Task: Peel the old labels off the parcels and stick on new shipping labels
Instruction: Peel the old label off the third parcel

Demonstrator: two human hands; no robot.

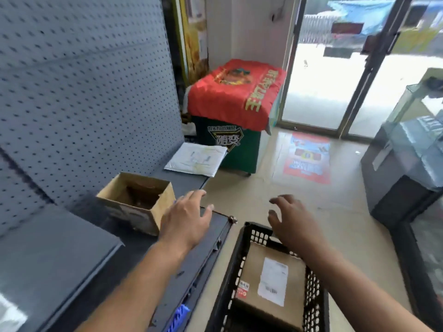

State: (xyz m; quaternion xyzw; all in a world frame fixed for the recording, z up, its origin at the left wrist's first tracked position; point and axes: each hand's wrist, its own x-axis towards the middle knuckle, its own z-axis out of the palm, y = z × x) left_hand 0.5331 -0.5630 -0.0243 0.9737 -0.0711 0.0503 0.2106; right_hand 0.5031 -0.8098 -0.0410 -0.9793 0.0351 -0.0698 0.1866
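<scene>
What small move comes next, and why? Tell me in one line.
Probably lower the right hand into the black basket and grip the brown parcel: its white label is still on, the right hand hovers open over the basket, and the left hand is empty too.

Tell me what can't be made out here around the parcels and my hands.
Label on the brown parcel in the crate, head view: print too small and blurred.
Parcel's far right corner, head view: behind the right hand and wrist.
Open cardboard box, head view: bottom lost in shadow.
White mailer, head view: markings blurred.
Blue item at shelf edge, head view: too blurred to identify.
</scene>
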